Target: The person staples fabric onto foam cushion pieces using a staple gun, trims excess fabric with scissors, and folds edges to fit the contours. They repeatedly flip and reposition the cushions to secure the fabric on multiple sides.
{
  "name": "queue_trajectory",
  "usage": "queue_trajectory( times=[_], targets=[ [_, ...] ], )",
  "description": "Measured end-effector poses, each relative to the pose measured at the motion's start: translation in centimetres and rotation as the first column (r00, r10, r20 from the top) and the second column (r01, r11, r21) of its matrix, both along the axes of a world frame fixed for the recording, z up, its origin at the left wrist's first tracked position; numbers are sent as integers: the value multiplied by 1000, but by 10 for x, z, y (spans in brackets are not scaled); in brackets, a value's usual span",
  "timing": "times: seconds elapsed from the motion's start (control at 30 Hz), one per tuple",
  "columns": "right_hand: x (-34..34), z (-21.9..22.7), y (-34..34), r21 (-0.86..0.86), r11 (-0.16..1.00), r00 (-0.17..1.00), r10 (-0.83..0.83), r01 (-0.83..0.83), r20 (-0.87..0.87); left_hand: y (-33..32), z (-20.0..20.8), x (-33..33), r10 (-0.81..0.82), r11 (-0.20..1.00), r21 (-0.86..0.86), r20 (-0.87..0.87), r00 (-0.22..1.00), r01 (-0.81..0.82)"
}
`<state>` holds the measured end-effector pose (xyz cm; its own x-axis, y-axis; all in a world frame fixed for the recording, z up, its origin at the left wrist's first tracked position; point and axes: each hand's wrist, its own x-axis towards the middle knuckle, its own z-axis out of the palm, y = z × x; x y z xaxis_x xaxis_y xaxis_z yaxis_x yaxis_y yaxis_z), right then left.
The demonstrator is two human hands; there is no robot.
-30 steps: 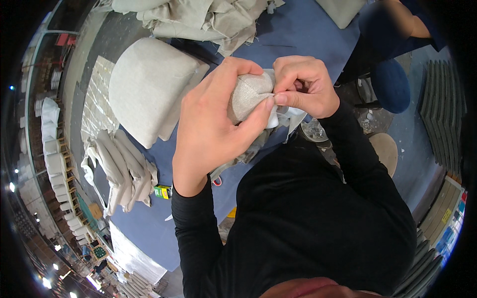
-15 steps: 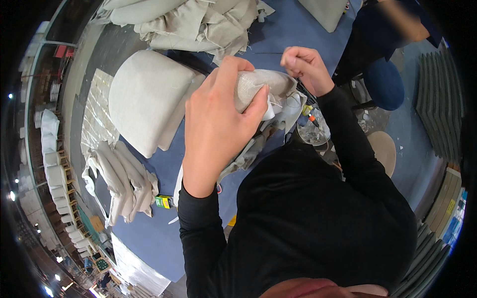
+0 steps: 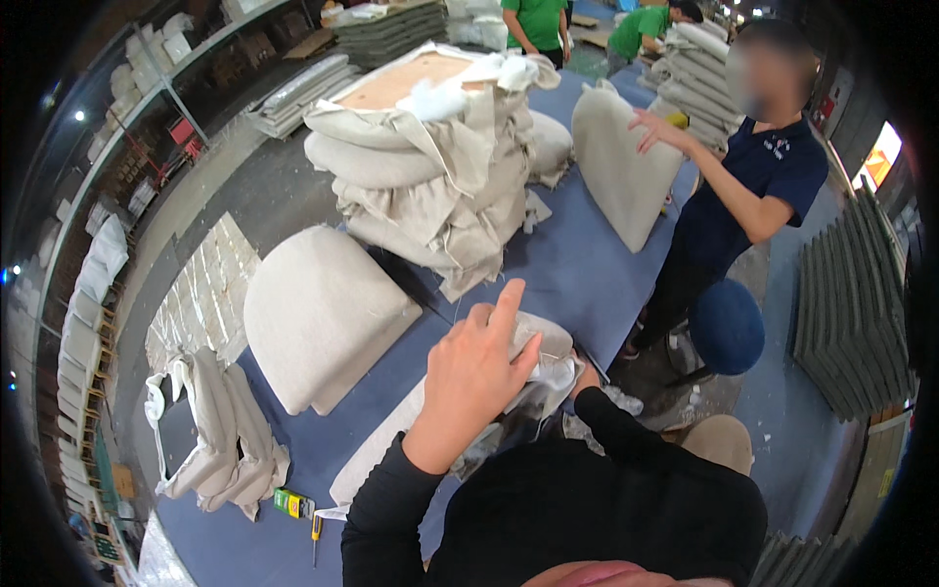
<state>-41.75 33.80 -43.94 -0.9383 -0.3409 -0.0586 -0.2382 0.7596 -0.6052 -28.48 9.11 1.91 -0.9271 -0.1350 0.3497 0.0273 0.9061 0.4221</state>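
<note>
White lettering (image 3: 776,147) marks the chest of a co-worker's navy shirt (image 3: 758,168), above the blue stool (image 3: 726,326) — small and blurred. Well to the stool's left, a green-and-yellow box (image 3: 293,503) on the counter (image 3: 567,264) carries tiny print. Below and right of the stool, a yellow label (image 3: 886,482) sits on stacked panels (image 3: 866,489) — too small to make out.

A head-worn fisheye is looking down and forward over the wearer's torso (image 3: 597,519) at bottom centre, catching the left hand (image 3: 476,364) close mid-frame and shelving (image 3: 174,98) far off at upper left.
</note>
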Motion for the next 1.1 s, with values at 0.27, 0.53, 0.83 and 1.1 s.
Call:
queue_trajectory(
  times=[0.27, 0.53, 0.83, 1.1],
  targets=[
    [-70, 24, 40, 150, 988, 986, -5, -21, 170, -6, -3, -13, 63, 996, -53, -65, 996, -67],
    [-1, 258, 28, -694, 677, 929, 41, 245, 369, -17, -31, -49, 110, 976, -169, -155, 982, -136],
    [57, 367, -12, -654, 734, 979, 78, -185, -189, 3, -29, -73, 110, 977, -179, -25, 994, -113],
    [51, 375, -4, -470, 831, 940, 169, -297, -295, 14, -22, -72, 102, 970, -222, 16, 995, -96]
  ],
)
